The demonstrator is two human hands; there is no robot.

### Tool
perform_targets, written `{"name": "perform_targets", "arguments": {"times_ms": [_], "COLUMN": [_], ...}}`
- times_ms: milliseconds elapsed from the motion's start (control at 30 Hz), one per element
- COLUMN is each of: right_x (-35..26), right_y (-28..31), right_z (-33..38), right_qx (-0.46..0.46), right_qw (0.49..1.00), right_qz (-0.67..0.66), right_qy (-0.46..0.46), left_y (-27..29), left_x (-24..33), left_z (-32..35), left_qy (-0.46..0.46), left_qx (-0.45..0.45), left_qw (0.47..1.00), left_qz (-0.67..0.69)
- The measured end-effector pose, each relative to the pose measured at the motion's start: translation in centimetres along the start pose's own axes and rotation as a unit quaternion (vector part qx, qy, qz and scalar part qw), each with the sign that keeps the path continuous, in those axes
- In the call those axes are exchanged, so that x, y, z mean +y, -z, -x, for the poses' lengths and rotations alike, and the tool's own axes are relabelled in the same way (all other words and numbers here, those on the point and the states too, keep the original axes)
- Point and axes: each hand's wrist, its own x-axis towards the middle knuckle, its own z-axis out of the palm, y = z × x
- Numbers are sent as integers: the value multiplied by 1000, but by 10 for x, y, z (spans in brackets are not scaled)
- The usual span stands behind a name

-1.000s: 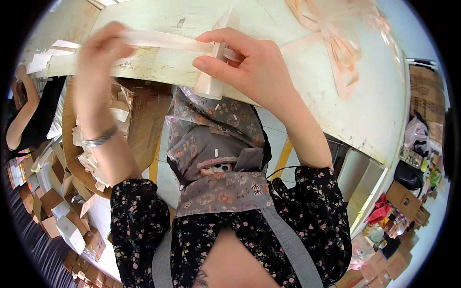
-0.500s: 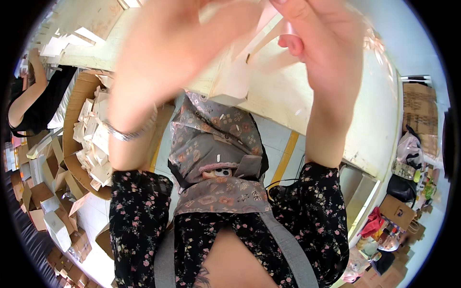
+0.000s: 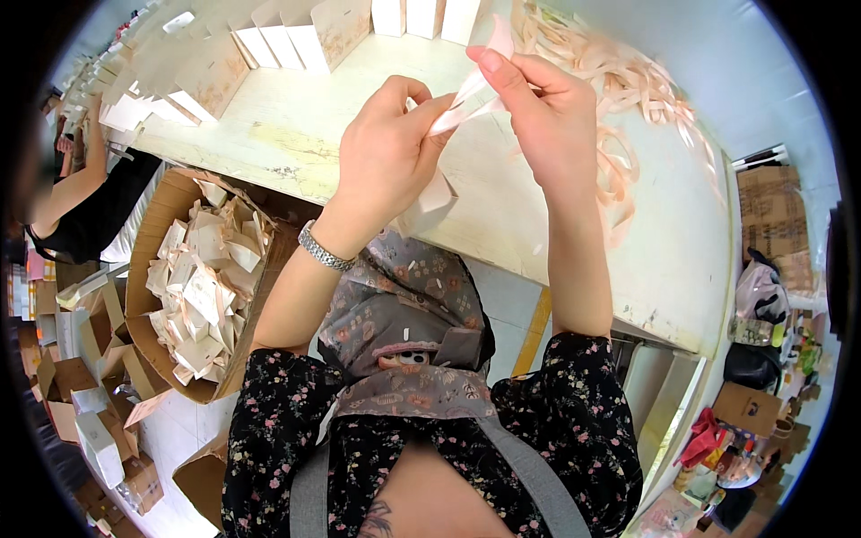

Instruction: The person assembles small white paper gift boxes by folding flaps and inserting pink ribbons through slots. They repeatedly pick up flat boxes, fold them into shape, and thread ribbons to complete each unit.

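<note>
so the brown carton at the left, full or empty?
Nearly full. The brown carton lies tipped open beside the table, heaped with small folded cream paper boxes almost up to its rim.

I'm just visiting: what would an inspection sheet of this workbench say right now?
Surface: worn cream worktable, paint scuffed.
Job's things: pale pink satin ribbon strip pinched between both hands, above the table.
Clutter: loose heap of pink ribbons; row of folded cream paper boxes along the far edge.
Hands: left hand, metal watch at the wrist, and right hand both grip the ribbon.
Cables: nothing seen.
Surroundings: brown cardboard carton of folded boxes on the floor; another person's arm at left.
</note>
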Motion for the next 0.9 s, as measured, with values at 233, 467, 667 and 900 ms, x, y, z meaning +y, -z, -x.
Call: {"name": "perform_targets", "arguments": {"times_ms": [233,467,667,900], "right_x": [-12,-8,9,24], "right_y": [-3,-5,1,-3], "right_z": [0,5,0,-4], "right_qx": [14,80,116,137], "right_qw": [996,995,990,983], "right_qz": [-85,-42,-26,-16], "right_qy": [-33,48,81,121], "left_y": [-3,-3,-2,12], "left_x": [-11,-23,-29,-28], "left_z": [-5,-15,-17,-19], "left_qy": [-36,-5,140,248], "left_qx": [22,-39,-175,-336], "left_qw": [997,989,910,749], "left_qz": [66,146,349,515]}}
